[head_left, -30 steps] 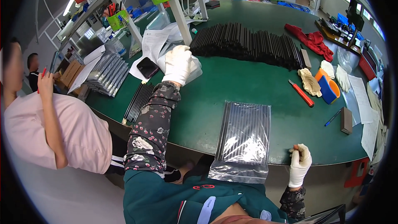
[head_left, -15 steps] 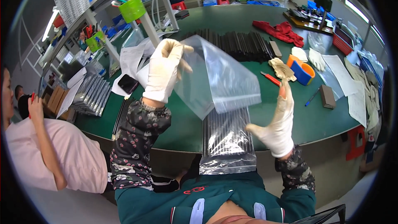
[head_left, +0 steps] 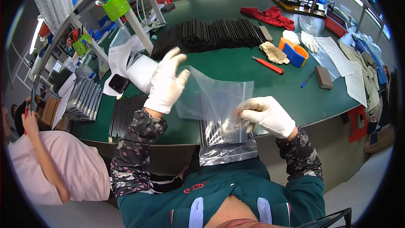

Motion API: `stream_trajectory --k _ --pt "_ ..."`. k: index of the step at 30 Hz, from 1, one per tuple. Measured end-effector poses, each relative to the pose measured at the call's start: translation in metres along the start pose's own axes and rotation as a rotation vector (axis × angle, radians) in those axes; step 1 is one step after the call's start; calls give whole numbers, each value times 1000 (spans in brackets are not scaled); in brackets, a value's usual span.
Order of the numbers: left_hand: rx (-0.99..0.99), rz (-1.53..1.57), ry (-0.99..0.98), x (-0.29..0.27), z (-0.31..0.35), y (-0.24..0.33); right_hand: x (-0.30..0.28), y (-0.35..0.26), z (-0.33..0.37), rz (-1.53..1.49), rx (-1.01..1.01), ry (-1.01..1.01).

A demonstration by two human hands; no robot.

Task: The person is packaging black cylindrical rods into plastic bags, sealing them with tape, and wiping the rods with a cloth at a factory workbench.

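Note:
Both my hands wear white gloves. My right hand (head_left: 268, 116) pinches the edge of an empty clear plastic bag (head_left: 211, 88), which hangs slack in front of me. Just left of the bag my left hand (head_left: 166, 82) is raised, its fingers apart and nothing in its grip; whether it touches the bag's edge I cannot tell. Under the empty bag, at the table's near edge, lies a filled clear zip bag (head_left: 225, 155) with thin black rods in it, partly covered by the empty bag and overhanging the edge.
A long row of black rods (head_left: 206, 33) lies across the green table (head_left: 202, 65); a smaller bundle of rods (head_left: 125, 116) is at left by a phone (head_left: 119, 83). Rightward are a red cutter (head_left: 270, 65), tape rolls (head_left: 295, 55) and a block (head_left: 323, 77). A person (head_left: 59, 164) sits left.
My right hand has come in from the right and closed on the empty bag. The bag has swung lower. My left hand has let its grip on the bag go and spread its fingers.

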State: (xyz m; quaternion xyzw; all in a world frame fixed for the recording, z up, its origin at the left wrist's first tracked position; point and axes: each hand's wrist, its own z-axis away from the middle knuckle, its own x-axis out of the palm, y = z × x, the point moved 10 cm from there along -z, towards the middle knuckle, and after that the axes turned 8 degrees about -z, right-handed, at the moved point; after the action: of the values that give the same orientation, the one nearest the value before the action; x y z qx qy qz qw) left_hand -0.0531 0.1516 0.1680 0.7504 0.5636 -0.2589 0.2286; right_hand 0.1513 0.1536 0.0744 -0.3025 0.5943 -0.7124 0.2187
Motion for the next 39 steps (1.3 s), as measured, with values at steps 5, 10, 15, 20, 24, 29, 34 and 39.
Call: stream_trajectory --k 5,10,15,20,24,29,34,39 --pt "121 179 -222 -8 18 95 -21 -11 -2 466 -279 258" --pt "-25 401 -599 30 54 108 10 -15 2 407 -186 100" --pt "-64 453 -715 34 64 110 32 -31 14 879 -536 77" --pt "-48 439 -682 26 67 116 41 -26 15 914 -545 44" --pt "-73 439 -599 21 64 108 41 -27 14 791 -516 -22" --pt "-22 466 -597 11 59 119 50 -33 20 900 -570 -24" --pt "-61 577 -645 15 63 124 59 -33 18 825 -587 -68" --pt "-116 788 -701 19 70 122 54 -26 17 712 -429 -71"
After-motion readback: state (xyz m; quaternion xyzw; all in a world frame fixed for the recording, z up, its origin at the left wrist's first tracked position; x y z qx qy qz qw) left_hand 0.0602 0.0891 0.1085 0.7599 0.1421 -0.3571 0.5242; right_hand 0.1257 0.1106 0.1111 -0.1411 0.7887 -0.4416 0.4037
